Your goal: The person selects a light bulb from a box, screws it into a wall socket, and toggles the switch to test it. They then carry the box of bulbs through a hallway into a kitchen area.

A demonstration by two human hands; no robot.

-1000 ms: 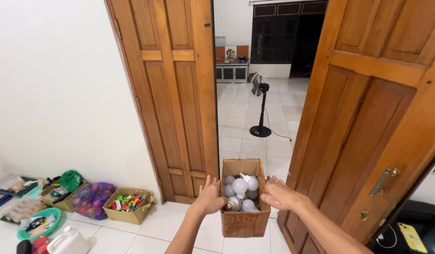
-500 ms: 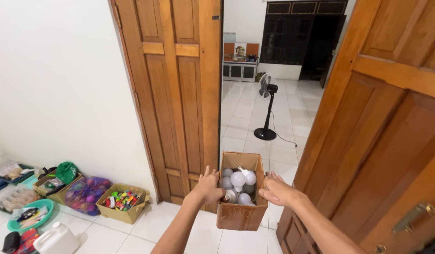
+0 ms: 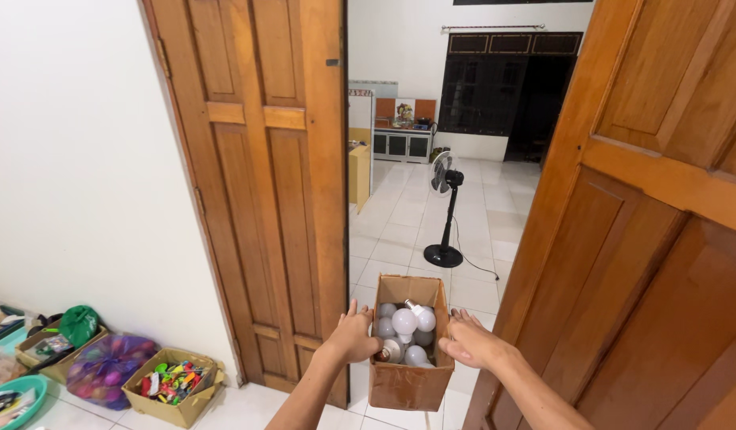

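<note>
I carry an open brown cardboard box [image 3: 408, 386] in front of me, low in the head view. It holds several white light bulbs [image 3: 405, 322]. My left hand [image 3: 353, 334] grips the box's left wall and my right hand [image 3: 468, 341] grips its right wall. The box is between two open wooden door leaves, the left door [image 3: 264, 183] and the right door [image 3: 646, 239], facing the doorway.
Beyond the doorway, a standing fan [image 3: 445, 209] is on the white tiled floor, with a low cabinet [image 3: 400, 143] and dark windows behind. Along the left wall lie a box of small colourful items [image 3: 170, 384], a purple net bag [image 3: 105, 370] and other trays.
The view has tilted up and shifted, so the box and my hands sit lower in the frame. The doorway and the fan look closer. Both hands keep their grip on the box.
</note>
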